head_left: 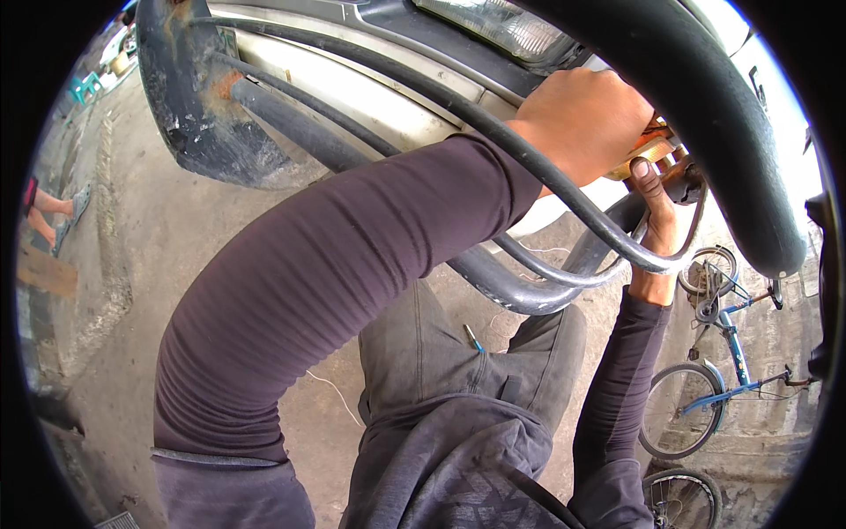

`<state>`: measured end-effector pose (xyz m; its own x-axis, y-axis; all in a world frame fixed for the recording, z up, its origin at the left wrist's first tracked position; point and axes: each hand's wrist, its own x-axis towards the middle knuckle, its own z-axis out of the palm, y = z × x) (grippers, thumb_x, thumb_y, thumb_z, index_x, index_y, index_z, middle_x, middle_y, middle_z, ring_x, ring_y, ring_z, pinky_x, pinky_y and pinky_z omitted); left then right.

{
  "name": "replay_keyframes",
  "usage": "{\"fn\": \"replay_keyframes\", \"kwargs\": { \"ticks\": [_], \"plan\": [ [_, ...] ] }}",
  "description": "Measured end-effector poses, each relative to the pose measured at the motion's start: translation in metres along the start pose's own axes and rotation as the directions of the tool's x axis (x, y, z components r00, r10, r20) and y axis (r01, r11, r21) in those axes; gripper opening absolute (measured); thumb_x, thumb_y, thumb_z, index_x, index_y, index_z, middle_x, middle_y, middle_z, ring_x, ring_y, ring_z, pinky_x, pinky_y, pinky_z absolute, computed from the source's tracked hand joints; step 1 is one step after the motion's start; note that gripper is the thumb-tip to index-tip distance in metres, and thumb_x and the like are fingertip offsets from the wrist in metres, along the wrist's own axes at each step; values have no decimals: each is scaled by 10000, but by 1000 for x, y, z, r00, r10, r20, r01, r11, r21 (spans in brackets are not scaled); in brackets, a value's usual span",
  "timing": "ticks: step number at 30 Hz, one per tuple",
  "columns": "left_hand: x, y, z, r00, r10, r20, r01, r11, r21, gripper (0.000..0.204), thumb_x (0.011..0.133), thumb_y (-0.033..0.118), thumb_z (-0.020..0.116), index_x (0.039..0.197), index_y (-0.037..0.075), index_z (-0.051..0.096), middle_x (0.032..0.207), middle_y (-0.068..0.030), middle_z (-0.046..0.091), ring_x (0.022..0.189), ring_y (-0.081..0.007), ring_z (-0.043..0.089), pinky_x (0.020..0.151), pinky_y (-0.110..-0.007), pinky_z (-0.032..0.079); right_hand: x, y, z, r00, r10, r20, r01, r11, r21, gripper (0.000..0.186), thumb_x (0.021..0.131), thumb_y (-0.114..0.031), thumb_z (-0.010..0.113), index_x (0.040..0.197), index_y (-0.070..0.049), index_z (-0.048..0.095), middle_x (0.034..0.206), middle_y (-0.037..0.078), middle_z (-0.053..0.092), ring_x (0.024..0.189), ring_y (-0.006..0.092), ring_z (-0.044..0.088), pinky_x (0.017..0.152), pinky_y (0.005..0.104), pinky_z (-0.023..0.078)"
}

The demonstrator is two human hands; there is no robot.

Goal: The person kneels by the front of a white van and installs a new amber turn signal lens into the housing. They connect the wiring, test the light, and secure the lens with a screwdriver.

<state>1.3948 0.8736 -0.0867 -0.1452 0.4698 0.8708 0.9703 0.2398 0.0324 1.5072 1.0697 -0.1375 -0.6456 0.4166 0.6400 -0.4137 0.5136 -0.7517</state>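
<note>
Through the tubes of a black bull bar (731,132) on a white vehicle (352,84), my left hand (582,119) reaches with its back toward me. It is curled closed, and its fingertips are hidden behind the knuckles. Close below it, my right hand (656,216) comes up from the lower right with its thumb raised against an orange lamp (627,167). The right hand's other fingers are out of sight behind the tube. Both hands meet around this lamp, just below the headlight (502,31). What the left fingers grip is not visible.
Thin curved tubes (608,225) cross in front of my wrists. A rusty dark end plate (207,115) stands at upper left. Blue bicycles (731,344) are at the right on the concrete floor (115,353). Another person's sandalled foot (70,212) shows at far left.
</note>
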Motion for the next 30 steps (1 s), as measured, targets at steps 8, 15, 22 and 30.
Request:
{"fn": "replay_keyframes", "kwargs": {
  "ticks": [8,15,22,30],
  "plan": [
    [-2,-5,-2,996,-89,27,93,972,-215,233,811,89,780,1038,38,769,983,-203,752,894,-391,744,850,-471,616,0,1,2,999,35,-19,-33,995,90,192,964,-74,725,1134,13,712,1082,112,730,934,219,705,843,363,579],
    [-12,-5,-18,973,183,-140,-186,983,-9,209,768,67,766,971,20,760,934,-198,738,861,-396,721,791,-467,588,6,2,5,1000,11,20,-9,995,-104,102,967,-72,681,949,19,725,974,127,725,894,221,689,789,353,568],
    [-24,11,-39,962,30,-272,-74,985,-154,160,765,107,811,899,27,773,829,-154,736,788,-360,708,738,-436,559,7,-7,10,996,17,90,-35,979,202,196,925,-73,723,1096,10,676,1011,89,703,901,170,667,804,324,552],
    [-27,13,-29,984,-73,-162,25,960,-278,137,777,124,821,886,45,793,806,-135,738,759,-352,697,736,-432,550,7,-9,-11,969,28,246,-160,830,535,575,863,-138,868,1323,-6,550,1153,115,681,996,219,687,929,366,562]
  ]
}}
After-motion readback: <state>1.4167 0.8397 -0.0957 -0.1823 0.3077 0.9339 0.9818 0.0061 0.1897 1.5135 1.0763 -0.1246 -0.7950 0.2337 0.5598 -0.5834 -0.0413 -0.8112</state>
